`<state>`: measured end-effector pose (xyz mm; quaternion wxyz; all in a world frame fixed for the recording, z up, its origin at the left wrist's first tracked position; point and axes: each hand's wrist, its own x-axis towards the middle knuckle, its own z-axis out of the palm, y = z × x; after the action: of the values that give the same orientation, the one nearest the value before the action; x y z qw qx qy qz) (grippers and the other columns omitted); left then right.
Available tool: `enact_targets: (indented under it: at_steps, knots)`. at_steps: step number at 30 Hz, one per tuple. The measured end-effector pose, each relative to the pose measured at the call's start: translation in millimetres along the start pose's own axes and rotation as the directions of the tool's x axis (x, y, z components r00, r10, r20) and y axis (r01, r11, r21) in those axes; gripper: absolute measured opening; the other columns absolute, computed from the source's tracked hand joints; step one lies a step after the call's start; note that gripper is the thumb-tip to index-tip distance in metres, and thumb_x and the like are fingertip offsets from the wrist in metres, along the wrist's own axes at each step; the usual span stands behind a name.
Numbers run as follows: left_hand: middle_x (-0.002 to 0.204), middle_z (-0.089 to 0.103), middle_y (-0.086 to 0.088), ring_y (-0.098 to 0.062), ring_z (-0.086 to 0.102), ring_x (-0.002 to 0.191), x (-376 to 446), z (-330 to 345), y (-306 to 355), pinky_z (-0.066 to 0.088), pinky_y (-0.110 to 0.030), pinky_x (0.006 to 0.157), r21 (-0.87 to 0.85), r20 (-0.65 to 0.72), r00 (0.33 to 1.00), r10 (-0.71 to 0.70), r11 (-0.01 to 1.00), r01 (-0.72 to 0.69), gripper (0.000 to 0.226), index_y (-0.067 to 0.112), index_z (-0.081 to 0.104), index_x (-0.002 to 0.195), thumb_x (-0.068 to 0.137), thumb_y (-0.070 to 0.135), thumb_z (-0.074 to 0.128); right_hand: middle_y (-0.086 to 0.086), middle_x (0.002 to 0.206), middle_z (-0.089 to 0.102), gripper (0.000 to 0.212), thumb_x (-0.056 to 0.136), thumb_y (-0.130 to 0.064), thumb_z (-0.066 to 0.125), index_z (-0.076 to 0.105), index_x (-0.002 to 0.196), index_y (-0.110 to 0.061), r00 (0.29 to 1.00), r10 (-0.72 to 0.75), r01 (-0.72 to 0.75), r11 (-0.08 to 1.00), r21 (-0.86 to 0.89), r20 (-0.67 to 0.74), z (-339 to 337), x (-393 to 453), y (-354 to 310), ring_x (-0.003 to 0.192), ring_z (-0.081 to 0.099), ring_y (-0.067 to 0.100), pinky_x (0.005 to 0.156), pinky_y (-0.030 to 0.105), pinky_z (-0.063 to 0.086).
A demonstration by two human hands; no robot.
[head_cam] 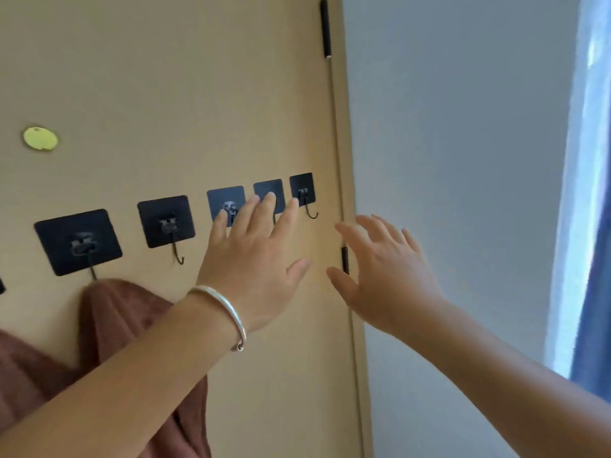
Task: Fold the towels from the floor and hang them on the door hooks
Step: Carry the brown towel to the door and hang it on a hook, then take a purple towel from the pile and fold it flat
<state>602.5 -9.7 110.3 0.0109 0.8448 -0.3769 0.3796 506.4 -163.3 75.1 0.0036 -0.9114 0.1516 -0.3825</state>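
Left hand [254,259] — bangle at wrist — and right hand [383,276] both spread wide, holding nothing, near door's [264,94] hinge edge. Brown towel [125,325] hangs from a hook [79,242] toward the left edge — probably soft, light; pinch a folded corner.

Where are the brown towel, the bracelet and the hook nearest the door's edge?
brown towel [109,312]: head view, on its upper folds just under the hook that holds it.
bracelet [228,309]: head view, on the silver band across the left wrist.
hook nearest the door's edge [302,190]: head view, on its black square pad.
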Motion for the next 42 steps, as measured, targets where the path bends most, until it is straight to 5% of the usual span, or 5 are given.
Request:
enact_targets:
  at_steps: [8, 17, 24, 32, 42]
  knots:
    - [0.16, 0.002, -0.003, -0.022, 0.001, 0.147, -9, 8, 102, 0.015, -0.047, 0.116, -0.383, -0.057, 0.97, 0.234, 0.892, -0.238, 0.074, 0.028, -0.009, 0.149, 0.091, 0.061, 0.023, -0.003, 0.156, 0.024, 0.065, 0.089, -0.062, 0.04, 0.021, 0.145, -0.035, 0.926, 0.373, -0.376, 0.887, -0.268, -0.066, -66, -105, 46, 0.146, 0.013, 0.02, 0.118, 0.049, 0.015]
    - [0.161, -0.002, -0.001, -0.02, -0.003, 0.147, -61, -59, 272, 0.007, -0.047, 0.118, -0.668, -0.241, 0.802, 0.546, 0.506, -0.545, 0.072, 0.03, -0.01, 0.15, 0.093, 0.06, 0.022, -0.001, 0.154, 0.028, 0.068, 0.087, -0.061, 0.046, 0.026, 0.146, -0.036, 0.683, 0.675, -0.697, 0.49, -0.523, -0.279, -203, -262, 77, 0.144, 0.019, 0.019, 0.114, 0.048, 0.022]
    - [0.161, -0.002, 0.0, -0.02, -0.004, 0.147, -126, -182, 408, 0.001, -0.048, 0.117, -0.662, -0.484, 0.564, 0.67, 0.141, -0.736, 0.071, 0.03, -0.006, 0.151, 0.095, 0.059, 0.027, -0.001, 0.151, 0.033, 0.066, 0.086, -0.059, 0.049, 0.032, 0.144, -0.033, 0.476, 0.716, -0.822, 0.156, -0.547, -0.511, -334, -390, 72, 0.142, 0.023, 0.017, 0.116, 0.047, 0.019]
    - [0.161, 0.001, -0.003, -0.022, -0.002, 0.148, -256, -337, 550, 0.005, -0.048, 0.117, -0.594, -0.65, 0.327, 0.686, -0.19, -0.781, 0.072, 0.031, -0.003, 0.151, 0.093, 0.06, 0.029, -0.005, 0.146, 0.039, 0.063, 0.086, -0.06, 0.046, 0.034, 0.141, -0.034, 0.253, 0.651, -0.829, -0.235, -0.507, -0.716, -483, -551, 31, 0.137, 0.029, 0.015, 0.111, 0.045, 0.028]
    - [0.161, 0.004, -0.005, -0.024, 0.001, 0.148, -395, -489, 630, 0.008, -0.05, 0.118, -0.44, -0.819, 0.111, 0.563, -0.492, -0.751, 0.069, 0.03, -0.002, 0.151, 0.095, 0.058, 0.026, 0.005, 0.15, 0.033, 0.063, 0.09, -0.057, 0.046, 0.031, 0.144, -0.029, 0.06, 0.576, -0.755, -0.508, -0.415, -0.815, -605, -687, -27, 0.142, 0.021, 0.022, 0.115, 0.051, 0.019]
